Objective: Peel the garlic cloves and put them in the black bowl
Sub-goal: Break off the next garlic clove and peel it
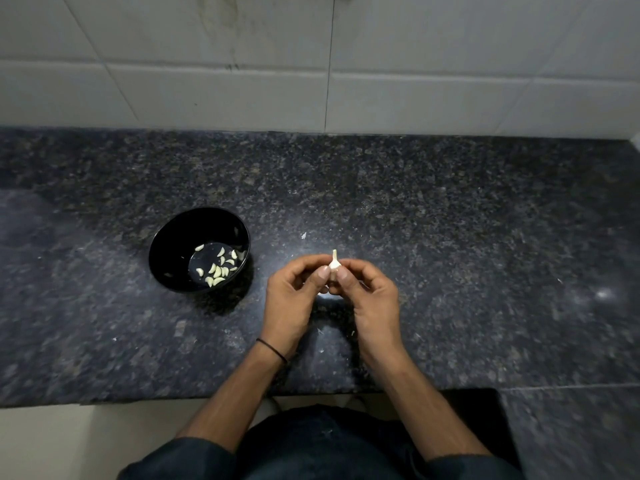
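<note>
Both hands meet over a dark speckled granite countertop (450,237). The left hand (291,299) and the right hand (370,299) are curled inward, with thumbs and fingertips closed from either side on one small piece of garlic. Neither hand is spread or idle.

To the left of the left hand, near it but clearly apart, a round glossy black bowl (194,230) stands upright on the counter. On its floor lies a loose scatter of pale yellowish peeled garlic cloves (217,271), roughly a dozen, so much of the task looks done.

The small white garlic piece with papery skin (334,265) is pinched between the two thumbs, its pointed tip sticking up above them and its lower part hidden by the fingers. It is held just above the counter, to the right of the bowl and not over it. I cannot tell whether it is a single clove or the remnant of a bulb. The skin looks to be on, so this piece appears to be at the start of peeling.

No other unpeeled garlic shows on the counter, so this is probably among the last pieces. What is left is stripping it and carrying it left into the bowl.

A few tiny white flakes of garlic skin (303,235) lie on the granite around the hands.
</note>
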